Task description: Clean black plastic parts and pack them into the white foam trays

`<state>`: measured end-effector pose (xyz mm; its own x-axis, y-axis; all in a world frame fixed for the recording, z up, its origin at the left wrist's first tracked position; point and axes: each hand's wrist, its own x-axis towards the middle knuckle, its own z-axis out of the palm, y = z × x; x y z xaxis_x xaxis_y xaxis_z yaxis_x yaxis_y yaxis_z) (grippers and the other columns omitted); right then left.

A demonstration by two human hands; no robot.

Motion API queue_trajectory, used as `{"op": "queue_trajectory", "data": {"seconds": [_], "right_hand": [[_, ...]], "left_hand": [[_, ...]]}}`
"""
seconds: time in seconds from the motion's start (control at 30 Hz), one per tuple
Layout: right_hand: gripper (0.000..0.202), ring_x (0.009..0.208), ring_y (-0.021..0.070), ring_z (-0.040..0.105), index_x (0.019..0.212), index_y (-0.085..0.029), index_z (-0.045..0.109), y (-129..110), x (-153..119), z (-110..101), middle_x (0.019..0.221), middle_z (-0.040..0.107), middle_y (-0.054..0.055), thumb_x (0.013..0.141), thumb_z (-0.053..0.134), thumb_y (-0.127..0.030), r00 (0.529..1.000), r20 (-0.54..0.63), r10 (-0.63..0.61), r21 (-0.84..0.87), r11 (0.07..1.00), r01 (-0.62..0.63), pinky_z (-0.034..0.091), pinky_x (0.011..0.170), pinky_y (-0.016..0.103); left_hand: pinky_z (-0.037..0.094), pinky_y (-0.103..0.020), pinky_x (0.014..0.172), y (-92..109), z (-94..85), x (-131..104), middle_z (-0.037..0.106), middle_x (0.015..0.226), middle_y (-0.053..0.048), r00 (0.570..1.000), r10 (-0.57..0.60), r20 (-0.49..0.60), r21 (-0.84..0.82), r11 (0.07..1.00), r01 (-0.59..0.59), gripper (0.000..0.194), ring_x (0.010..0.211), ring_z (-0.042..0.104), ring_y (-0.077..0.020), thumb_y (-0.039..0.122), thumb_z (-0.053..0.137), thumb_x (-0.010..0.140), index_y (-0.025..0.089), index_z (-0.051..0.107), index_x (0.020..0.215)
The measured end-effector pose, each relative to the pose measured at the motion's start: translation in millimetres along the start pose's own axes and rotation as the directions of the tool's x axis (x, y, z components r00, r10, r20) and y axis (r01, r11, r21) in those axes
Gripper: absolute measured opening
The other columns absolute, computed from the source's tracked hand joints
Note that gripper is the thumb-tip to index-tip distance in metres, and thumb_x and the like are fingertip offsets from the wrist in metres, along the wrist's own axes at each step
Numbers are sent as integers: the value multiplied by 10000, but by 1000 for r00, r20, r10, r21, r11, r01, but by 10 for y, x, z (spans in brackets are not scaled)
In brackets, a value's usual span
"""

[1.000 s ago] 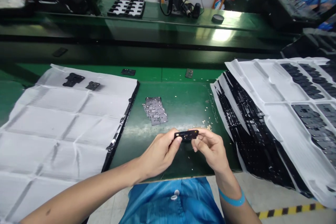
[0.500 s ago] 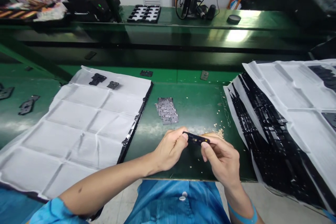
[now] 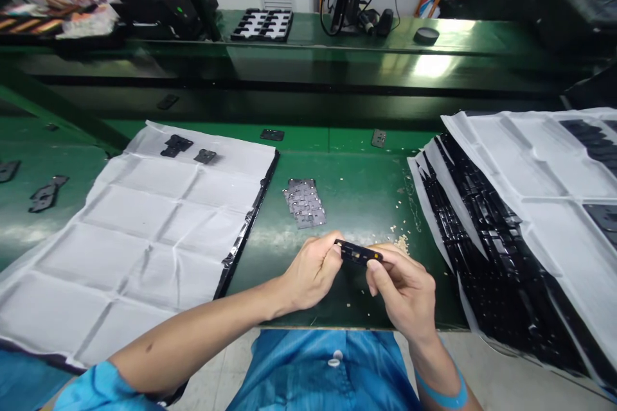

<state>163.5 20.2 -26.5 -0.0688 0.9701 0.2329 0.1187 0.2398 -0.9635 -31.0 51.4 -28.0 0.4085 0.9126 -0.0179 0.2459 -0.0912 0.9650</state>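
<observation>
A small black part with a yellow spot near its right end is held between my two hands, above the front of the green table. My left hand pinches its left end between thumb and fingers. At the other end, my right hand grips it with the thumb in front and the fingers behind. Just beyond my left hand lies an overlapping pile of flat grey-black pieces. Tiny beige bits are scattered on the table behind my right hand.
White sheeting covers a black tray at left, with dark pieces on it. Stacked black trays with white sheets stand at right. Dark parts lie on the green strip behind. Farther back is a raised shelf with a compartment tray.
The view has shifted slightly. Both hands keep hold of the black part, almost unmoved. Dark pieces on the back green strip have slid a little to the right relative to the table.
</observation>
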Motion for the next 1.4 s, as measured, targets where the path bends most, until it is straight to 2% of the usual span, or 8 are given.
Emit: {"op": "queue_trajectory", "data": {"seconds": [0.2,0.53,0.73,0.87,1.0,1.27,1.4], "right_hand": [[235,518,82,590,1134,-232,788,34,-6,-23,913,671,30,1031,609,-119,1000,-4,-14,-20,1000,14,493,499,242],[279,530,83,585,1173,-255,790,77,-35,-40,955,686,32,1025,610,-102,999,19,-46,-38,998,47,506,518,249],[267,531,75,584,1171,-252,787,93,-40,-42,960,679,31,1034,606,-113,999,2,-32,-27,999,32,498,519,243],[245,524,83,589,1158,-238,786,103,-51,-44,921,671,25,1036,606,-125,1000,-25,-14,-31,999,13,500,520,250],[244,528,80,590,1149,-244,787,110,-61,-48,946,681,30,1033,610,-123,1000,-16,-24,-37,999,23,504,526,249],[202,514,91,599,1124,-224,778,141,-70,-32,922,678,34,1031,614,-150,999,-41,2,-10,1000,-2,511,501,253],[173,517,81,598,1109,-224,768,157,-69,-24,902,668,23,1036,621,-168,998,-59,32,-4,999,-32,496,506,242]], "left_hand": [[318,-260,591,13,-23,15,393,652,48,997,-40,62,-101,994,46,334,609,399,-138,360,337,1079,209,472,814],[305,-278,605,-42,47,47,404,633,54,999,-33,-13,-63,998,32,348,579,385,-128,324,315,1073,218,420,759],[309,-276,602,-27,43,51,415,631,54,998,-54,16,-79,995,55,307,575,390,-128,266,320,1044,218,427,760],[313,-273,598,-23,37,63,418,640,50,997,-51,51,-146,988,58,320,587,392,-129,308,347,1057,215,437,764],[301,-275,592,-38,61,76,407,645,49,998,-52,24,-120,991,54,353,585,383,-128,347,334,1074,214,436,764],[326,-276,610,-81,113,83,429,660,42,997,-75,-5,-43,996,75,301,607,421,-138,297,328,1045,221,426,771],[327,-272,599,-58,96,107,428,650,44,996,-87,25,-73,993,89,277,596,410,-135,276,338,1022,225,414,761]]}}
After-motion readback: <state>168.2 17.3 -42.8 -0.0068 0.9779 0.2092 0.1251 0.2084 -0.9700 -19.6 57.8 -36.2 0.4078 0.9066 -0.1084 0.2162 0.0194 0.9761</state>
